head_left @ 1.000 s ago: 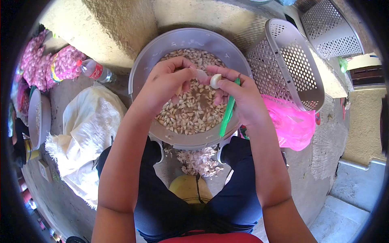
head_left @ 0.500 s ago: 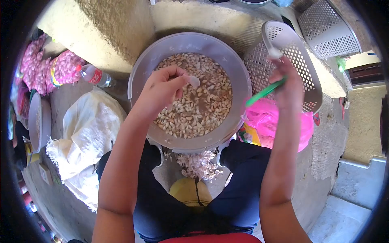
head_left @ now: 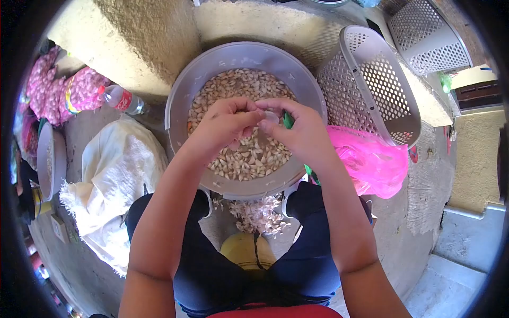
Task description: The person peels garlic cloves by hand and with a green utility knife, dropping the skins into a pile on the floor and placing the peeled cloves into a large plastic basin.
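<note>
Over the basin, my left hand [head_left: 230, 124] and my right hand [head_left: 294, 127] meet at the fingertips. Between them is a small pale garlic clove [head_left: 271, 115], pinched by my left fingers and touched by my right thumb. My right hand is also closed round a green-handled knife [head_left: 288, 120]; only part of the green handle shows and its blade is hidden. Beneath both hands stands a large grey basin [head_left: 177, 90] of water with many loose garlic cloves [head_left: 238, 85] in it.
Right of the basin a grey perforated basket [head_left: 344, 87] leans beside a pink plastic bag [head_left: 371, 159]. Garlic skins [head_left: 260, 214] lie between my feet. At left are a white sack [head_left: 119, 164], a cola bottle [head_left: 124, 99] and pink net bags of garlic [head_left: 87, 90].
My right hand has come from above the basket, at right, to the basin, still with the green-handled knife. It now meets my left hand, which has shifted slightly right. The pink bag looks more exposed.
</note>
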The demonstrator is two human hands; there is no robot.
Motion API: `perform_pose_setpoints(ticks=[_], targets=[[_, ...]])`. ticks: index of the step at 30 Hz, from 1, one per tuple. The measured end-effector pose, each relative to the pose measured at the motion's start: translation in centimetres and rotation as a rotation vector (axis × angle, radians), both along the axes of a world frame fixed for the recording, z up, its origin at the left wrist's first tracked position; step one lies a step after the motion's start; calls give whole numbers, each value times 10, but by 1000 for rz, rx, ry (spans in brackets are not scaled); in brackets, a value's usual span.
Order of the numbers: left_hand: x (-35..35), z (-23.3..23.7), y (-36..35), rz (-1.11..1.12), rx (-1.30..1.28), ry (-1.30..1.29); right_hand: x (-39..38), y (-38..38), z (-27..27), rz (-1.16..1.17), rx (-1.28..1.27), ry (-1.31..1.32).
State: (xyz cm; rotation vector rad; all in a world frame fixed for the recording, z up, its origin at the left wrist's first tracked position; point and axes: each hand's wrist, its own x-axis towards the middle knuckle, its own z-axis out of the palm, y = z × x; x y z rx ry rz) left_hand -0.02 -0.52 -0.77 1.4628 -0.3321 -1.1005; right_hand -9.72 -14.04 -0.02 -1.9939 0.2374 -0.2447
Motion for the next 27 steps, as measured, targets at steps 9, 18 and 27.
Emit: perform_pose_setpoints(ticks=[9,18,27], targets=[[17,0,6,227,-227,358,-14,7,-1,342,-143,345],[20,1,10,200,-457,589,-53,66,-43,1071,-516,750],[18,-2,11,211,-580,627,-61,85,-65,1044,-617,648]])
